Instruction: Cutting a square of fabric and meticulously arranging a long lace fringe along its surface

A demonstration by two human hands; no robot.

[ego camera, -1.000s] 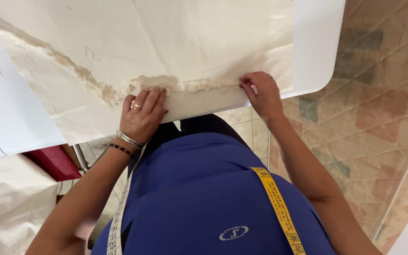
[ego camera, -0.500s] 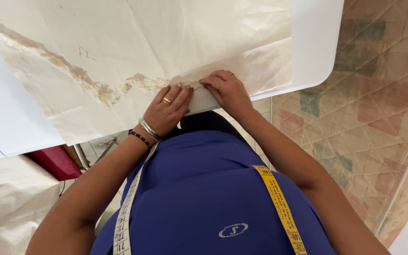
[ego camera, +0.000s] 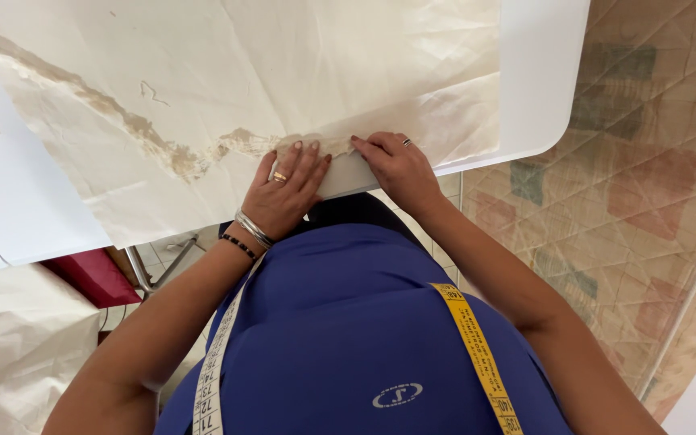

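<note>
A large sheet of cream fabric [ego camera: 227, 72] with a brownish stained crease lies spread over a white table [ego camera: 537, 72]. My left hand [ego camera: 287, 189], with a ring and bracelets, presses flat on the fabric's near edge, fingers spread. Close beside it, my right hand [ego camera: 396, 165], also ringed, rests on the same edge with fingers curled over the stained fold [ego camera: 308, 143]. The two hands nearly touch. A yellow and white measuring tape [ego camera: 477, 354] hangs round my neck over a blue top.
A white paper sheet [ego camera: 18, 201] lies at the left of the table. More cream fabric [ego camera: 18, 346] is bunched at the lower left, beside a red object [ego camera: 86, 278] under the table. A patterned quilted surface [ego camera: 646, 185] fills the right side.
My right hand has slid left along the fabric edge until it sits next to my left hand. The left hand has shifted slightly right and forward.
</note>
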